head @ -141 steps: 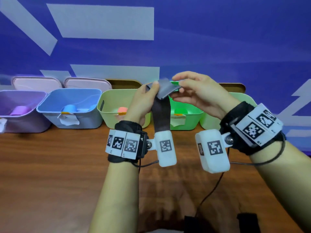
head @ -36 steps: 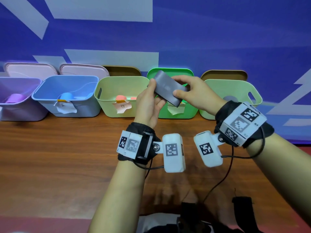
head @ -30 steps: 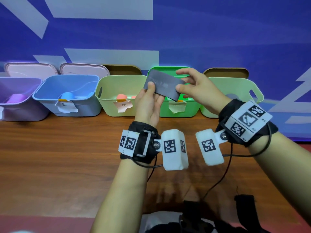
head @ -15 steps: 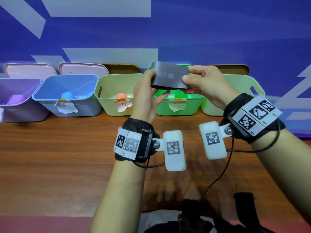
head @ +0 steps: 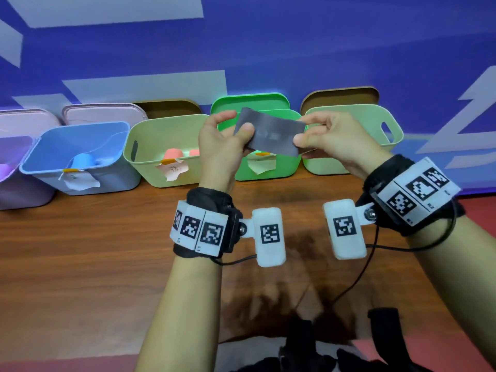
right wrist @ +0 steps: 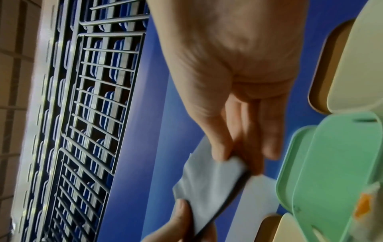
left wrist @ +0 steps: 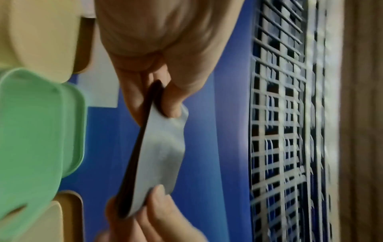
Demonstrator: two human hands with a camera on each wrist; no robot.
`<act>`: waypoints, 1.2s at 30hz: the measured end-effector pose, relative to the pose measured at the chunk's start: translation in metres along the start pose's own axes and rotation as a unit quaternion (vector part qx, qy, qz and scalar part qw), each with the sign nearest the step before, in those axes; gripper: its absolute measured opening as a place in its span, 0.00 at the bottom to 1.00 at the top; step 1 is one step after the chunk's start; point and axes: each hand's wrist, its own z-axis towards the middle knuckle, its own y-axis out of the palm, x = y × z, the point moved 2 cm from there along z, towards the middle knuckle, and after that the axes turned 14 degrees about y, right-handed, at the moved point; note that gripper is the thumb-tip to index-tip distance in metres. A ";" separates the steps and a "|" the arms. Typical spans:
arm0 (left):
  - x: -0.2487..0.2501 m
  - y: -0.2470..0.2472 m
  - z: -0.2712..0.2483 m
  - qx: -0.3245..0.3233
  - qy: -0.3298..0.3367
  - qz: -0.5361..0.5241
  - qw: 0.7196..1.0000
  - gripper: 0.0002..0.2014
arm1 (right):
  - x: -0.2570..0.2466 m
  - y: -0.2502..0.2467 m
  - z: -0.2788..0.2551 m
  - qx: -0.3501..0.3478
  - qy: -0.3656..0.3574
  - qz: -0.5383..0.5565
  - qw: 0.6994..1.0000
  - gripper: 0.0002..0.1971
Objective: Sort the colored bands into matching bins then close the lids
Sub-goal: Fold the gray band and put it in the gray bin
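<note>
We see a matt grey band [head: 271, 135] of thin, smooth, rubbery-looking sheet. At ten o'clock from it stand smooth plastic bins [head: 166, 154] with a soft sheen, bearing crumpled paper labels [head: 173, 170]. Beneath lies a wood-grain table [head: 88, 251], faintly glossy.

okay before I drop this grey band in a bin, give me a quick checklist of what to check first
1. Grey band held securely: ok, left hand and right hand each pinch one end.
2. Band folded flat: ok, the left wrist view shows its layers lying together.
3. Matching bin identified: cannot tell; no grey bin shows, and the contents of the pale green bin on the right are hidden.
4. Bins open: ok, the lids stand behind the bins.
5. Green bin right for grey: not ok, the colour differs.
6. Bin labels readable: cannot tell, too small.
</note>
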 end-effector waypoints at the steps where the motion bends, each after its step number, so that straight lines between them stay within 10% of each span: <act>1: 0.001 0.008 0.002 -0.024 0.028 0.042 0.998 0.15 | 0.001 -0.007 -0.002 -0.016 0.017 -0.050 0.998 0.13; 5: 0.008 0.044 0.006 -0.175 0.080 0.172 0.966 0.18 | 0.000 -0.030 -0.006 0.024 -0.030 -0.134 0.990 0.20; 10: 0.014 0.083 0.007 -0.286 0.098 0.238 0.923 0.20 | -0.007 -0.051 -0.010 0.087 -0.122 -0.093 0.984 0.04; 22: -0.018 0.148 0.003 -0.312 -0.042 0.130 0.940 0.07 | 0.023 -0.113 0.015 0.220 -0.075 0.056 0.971 0.10; 30: -0.054 0.188 0.006 -0.318 -0.069 0.152 0.933 0.09 | 0.052 -0.153 0.036 0.175 0.017 0.301 0.937 0.09; 36: -0.070 0.219 0.025 -0.326 -0.044 0.213 0.920 0.13 | 0.078 -0.180 0.057 0.160 0.078 0.259 0.949 0.09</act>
